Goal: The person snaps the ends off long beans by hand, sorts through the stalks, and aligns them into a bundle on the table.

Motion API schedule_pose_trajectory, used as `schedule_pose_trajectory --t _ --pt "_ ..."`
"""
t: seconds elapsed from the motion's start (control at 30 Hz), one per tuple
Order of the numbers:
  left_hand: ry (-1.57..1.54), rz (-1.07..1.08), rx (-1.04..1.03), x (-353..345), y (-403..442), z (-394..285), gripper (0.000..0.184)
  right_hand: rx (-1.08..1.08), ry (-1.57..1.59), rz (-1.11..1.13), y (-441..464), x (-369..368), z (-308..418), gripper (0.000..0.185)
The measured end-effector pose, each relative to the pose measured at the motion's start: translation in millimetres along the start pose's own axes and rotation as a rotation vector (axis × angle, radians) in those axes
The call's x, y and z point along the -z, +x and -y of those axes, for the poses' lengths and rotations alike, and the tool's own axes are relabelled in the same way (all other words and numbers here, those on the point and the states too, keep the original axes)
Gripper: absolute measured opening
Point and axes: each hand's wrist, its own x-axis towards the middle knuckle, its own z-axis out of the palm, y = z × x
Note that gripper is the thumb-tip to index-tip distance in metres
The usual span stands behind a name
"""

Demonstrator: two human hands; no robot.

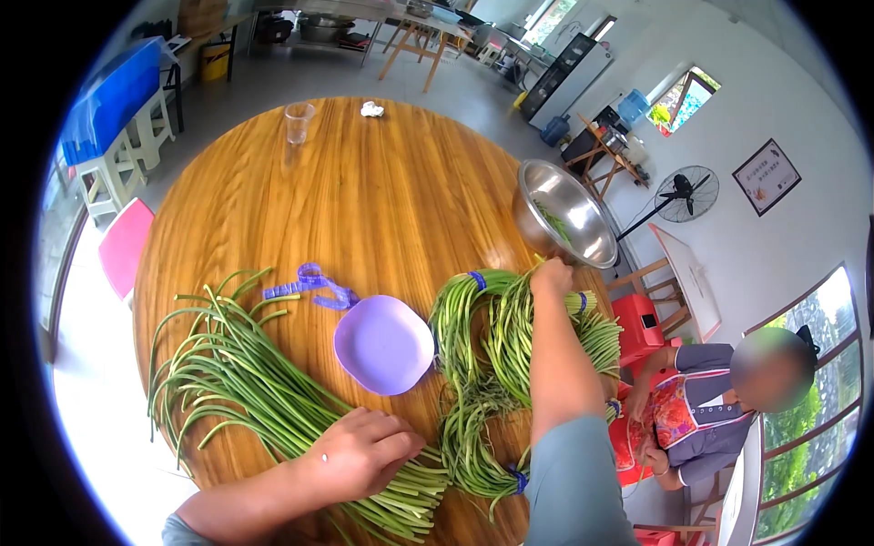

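Long green garlic scapes point(273, 391) lie in a loose pile on the left of the round table. My left hand point(364, 452) rests over their pale cut ends, its fingers curled and the fingertips hidden. Right of the purple plate point(382, 350) are coiled bundles of garlic scapes point(510, 341), tied with blue-purple bands. My right hand point(553, 276) reaches across these bundles to their far edge, below the metal bowl point(535, 225). Its fingers are closed, with thin green stem ends showing at them. Some green pieces lie inside the bowl.
A purple patterned ribbon point(314, 284) lies behind the plate. Farther back on the table point(391, 182) stand a clear plastic cup point(298, 123) and a crumpled white tissue point(371, 109). A person in a red apron point(678, 409) sits at the right, near a standing fan point(685, 193).
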Motion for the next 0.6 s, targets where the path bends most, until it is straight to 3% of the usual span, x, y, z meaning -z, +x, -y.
schedule_pose_trajectory --t 0.1,0.2,0.33,0.5,0.57,0.6 --pt "0.003 0.015 0.000 0.5 0.2 0.1 0.015 0.060 -0.010 0.259 9.2 20.3 -4.9 0.030" --pt "0.010 0.017 0.012 1.3 -0.8 0.3 0.016 0.217 -0.076 0.230 12.4 15.8 -9.6 0.025" --pt "0.020 0.083 0.044 5.3 -0.3 -1.7 0.018 0.215 -0.083 0.252 9.0 13.1 0.5 0.026" --pt "-0.005 0.060 0.019 0.5 0.6 0.2 0.016 0.038 -0.055 0.121 5.4 9.4 -0.4 0.027" --pt "0.008 0.036 0.001 1.9 1.6 1.7 0.015 0.170 -0.176 0.398 4.6 32.9 11.3 0.029" --pt "0.016 0.040 0.005 2.2 1.4 2.1 0.014 0.181 -0.171 0.398 1.2 37.7 18.5 0.029"
